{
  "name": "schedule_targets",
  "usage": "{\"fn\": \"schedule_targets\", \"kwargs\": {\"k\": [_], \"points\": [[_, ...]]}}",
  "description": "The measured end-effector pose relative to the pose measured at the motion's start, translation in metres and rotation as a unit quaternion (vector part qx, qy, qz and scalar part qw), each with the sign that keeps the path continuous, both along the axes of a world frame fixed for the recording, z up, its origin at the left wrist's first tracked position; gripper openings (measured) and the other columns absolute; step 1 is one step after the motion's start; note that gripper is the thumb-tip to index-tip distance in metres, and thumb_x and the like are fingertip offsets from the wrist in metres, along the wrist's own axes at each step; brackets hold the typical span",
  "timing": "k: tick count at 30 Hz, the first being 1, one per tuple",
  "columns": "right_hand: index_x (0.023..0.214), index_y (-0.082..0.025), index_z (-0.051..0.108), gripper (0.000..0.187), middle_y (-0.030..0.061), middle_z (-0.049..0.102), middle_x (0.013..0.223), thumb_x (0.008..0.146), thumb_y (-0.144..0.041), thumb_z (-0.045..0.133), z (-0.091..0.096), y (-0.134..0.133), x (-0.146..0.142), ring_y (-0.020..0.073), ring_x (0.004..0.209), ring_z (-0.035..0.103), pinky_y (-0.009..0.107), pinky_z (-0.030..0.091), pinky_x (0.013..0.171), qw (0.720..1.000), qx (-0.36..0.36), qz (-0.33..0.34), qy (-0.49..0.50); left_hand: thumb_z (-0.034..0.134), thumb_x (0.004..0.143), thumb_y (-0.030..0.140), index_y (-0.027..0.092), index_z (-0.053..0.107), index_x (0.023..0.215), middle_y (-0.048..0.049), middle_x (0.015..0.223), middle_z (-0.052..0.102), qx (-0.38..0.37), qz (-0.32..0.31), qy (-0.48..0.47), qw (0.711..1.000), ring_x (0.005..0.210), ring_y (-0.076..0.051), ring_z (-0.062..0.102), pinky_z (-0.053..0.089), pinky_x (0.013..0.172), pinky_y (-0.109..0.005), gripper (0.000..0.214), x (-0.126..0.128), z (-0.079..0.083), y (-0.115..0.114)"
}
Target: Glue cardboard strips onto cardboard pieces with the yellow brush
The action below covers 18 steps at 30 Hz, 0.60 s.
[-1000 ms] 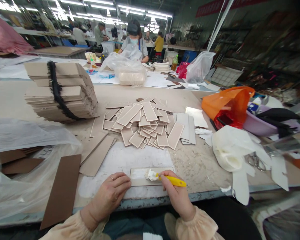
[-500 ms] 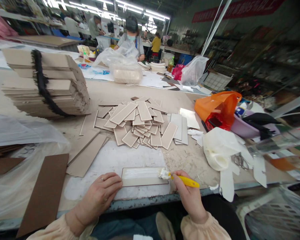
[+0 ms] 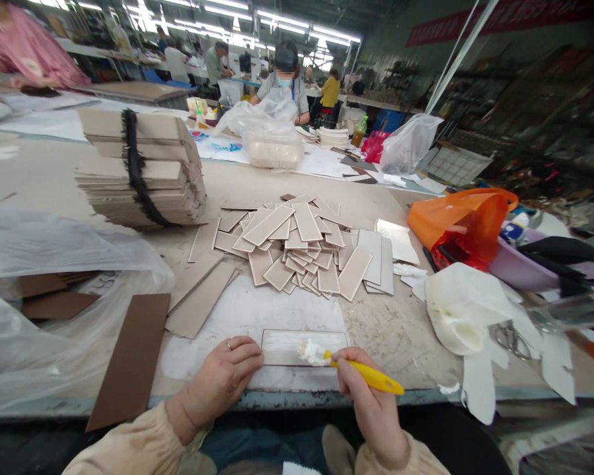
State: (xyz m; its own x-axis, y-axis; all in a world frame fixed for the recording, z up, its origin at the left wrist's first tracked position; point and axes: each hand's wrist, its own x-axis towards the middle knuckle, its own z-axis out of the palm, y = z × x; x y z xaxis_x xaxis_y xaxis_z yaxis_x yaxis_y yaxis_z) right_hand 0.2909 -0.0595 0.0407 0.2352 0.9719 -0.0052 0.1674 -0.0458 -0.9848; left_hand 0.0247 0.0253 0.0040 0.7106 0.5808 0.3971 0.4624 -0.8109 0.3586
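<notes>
A beige rectangular panel [image 3: 282,354] with a thin dark border lies on a white-smeared sheet near the table's front edge. White paste coats its upper part in streaks. My left hand [image 3: 232,369] has its fingers pressed together at the panel's left end, holding it there; the fingertips are partly hidden. In my right hand [image 3: 369,396] is a brush with a yellow handle [image 3: 376,378], gripped between thumb and fingers. Its white, paste-covered head [image 3: 311,351] touches the panel right of the middle. Behind the panel, similar small beige pieces [image 3: 307,221] lie in a loose heap.
A strapped stack of beige boards [image 3: 188,171] stands at the back left. A brown board [image 3: 133,356] overhangs the front edge. At right are an orange bag [image 3: 460,214], a white plastic container [image 3: 460,307] and scissors [image 3: 512,340]. A masked person [image 3: 282,82] sits across the table.
The brush head has moved from the panel's right end leftward and slightly down, with my right hand following. My left hand stays at the left end. The whole view has shifted.
</notes>
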Motion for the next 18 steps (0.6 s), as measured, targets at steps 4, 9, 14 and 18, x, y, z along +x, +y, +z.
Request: {"fn": "schedule_targets", "kwargs": {"k": [4, 9, 14, 18], "points": [[0.09, -0.018, 0.062, 0.029, -0.0035, 0.049, 0.055, 0.096, -0.044, 0.052, -0.007, 0.013, -0.035, 0.0123, 0.049, 0.043, 0.024, 0.035, 0.048, 0.998, -0.012, 0.056, 0.026, 0.047, 0.092, 0.012, 0.02, 0.066, 0.101, -0.0041, 0.099, 0.069, 0.002, -0.003, -0.002, 1.0, 0.1, -0.018, 0.058, 0.05, 0.089, -0.032, 0.022, 0.001, 0.002, 0.0], [0.086, -0.017, 0.061, 0.03, -0.0043, 0.048, 0.057, 0.096, -0.044, 0.051, -0.011, 0.023, -0.045, 0.0114, 0.05, 0.042, 0.023, 0.034, 0.05, 0.995, -0.037, 0.086, 0.017, 0.048, 0.092, 0.013, 0.019, 0.066, 0.099, -0.0041, 0.098, 0.068, 0.006, 0.0, -0.006, 1.0, 0.1, -0.018, 0.058, 0.05, 0.089, -0.031, 0.021, 0.0, 0.002, -0.001], [0.085, -0.018, 0.062, 0.029, -0.0035, 0.049, 0.059, 0.096, -0.044, 0.052, -0.014, 0.02, -0.03, 0.0129, 0.055, 0.046, 0.024, 0.036, 0.054, 0.995, -0.033, 0.091, -0.012, 0.048, 0.092, 0.013, 0.02, 0.066, 0.101, -0.0038, 0.099, 0.068, -0.012, -0.002, -0.003, 1.0, 0.099, -0.018, 0.057, 0.051, 0.089, -0.032, 0.021, 0.001, 0.003, -0.001], [0.088, -0.019, 0.062, 0.029, -0.0042, 0.048, 0.058, 0.095, -0.046, 0.053, -0.018, 0.013, -0.008, 0.0132, 0.053, 0.045, 0.025, 0.036, 0.052, 0.997, -0.036, 0.063, -0.02, 0.048, 0.093, 0.014, 0.02, 0.065, 0.1, -0.0026, 0.098, 0.068, -0.017, 0.0, -0.004, 1.0, 0.097, -0.018, 0.057, 0.05, 0.089, -0.033, 0.02, 0.002, 0.004, 0.0]]}}
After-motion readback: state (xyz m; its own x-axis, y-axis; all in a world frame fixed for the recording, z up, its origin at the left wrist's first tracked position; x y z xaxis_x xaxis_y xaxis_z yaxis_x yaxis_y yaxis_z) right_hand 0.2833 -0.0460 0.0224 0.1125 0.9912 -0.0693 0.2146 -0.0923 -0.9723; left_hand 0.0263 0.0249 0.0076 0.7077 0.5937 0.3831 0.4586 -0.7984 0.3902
